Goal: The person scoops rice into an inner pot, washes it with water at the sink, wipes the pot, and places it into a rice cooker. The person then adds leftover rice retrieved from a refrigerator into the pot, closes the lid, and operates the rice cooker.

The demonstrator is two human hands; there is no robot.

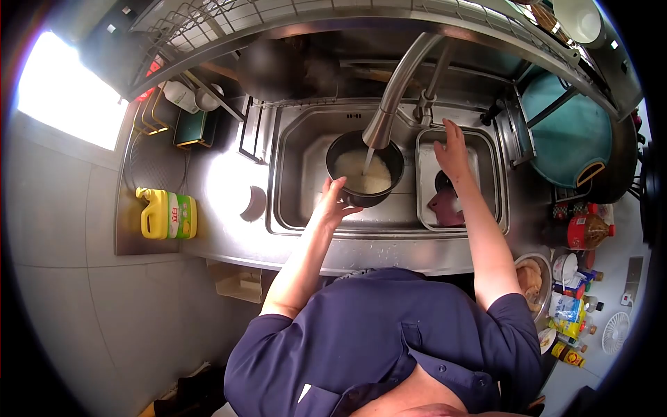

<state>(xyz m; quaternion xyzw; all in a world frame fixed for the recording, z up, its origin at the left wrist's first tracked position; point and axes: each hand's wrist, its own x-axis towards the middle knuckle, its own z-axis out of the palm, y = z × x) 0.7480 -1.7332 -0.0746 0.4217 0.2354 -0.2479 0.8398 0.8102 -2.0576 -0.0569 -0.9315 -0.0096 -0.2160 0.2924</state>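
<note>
In the head view, my left hand (332, 203) grips the near left rim of a dark round pot (379, 200), held over the sink (299, 201). Cloudy water and what looks like white rice (367, 174) lie in the pot. From the curved metal faucet (382, 121) a stream of water runs into it. My right hand (453, 151) is raised near the faucet's base, its fingers stretched out and nothing in them. Whether a fingertip touches the faucet lever, I cannot tell. Below this forearm a rectangular metal tray (421, 201) holds something dark and pinkish.
A yellow jug (168, 214) stands on the left counter. Above the sink runs a wire rack (313, 24). At right are a teal round lid or tray (566, 128), a bottle of brown liquid (590, 231), a bowl (545, 306) and several packets.
</note>
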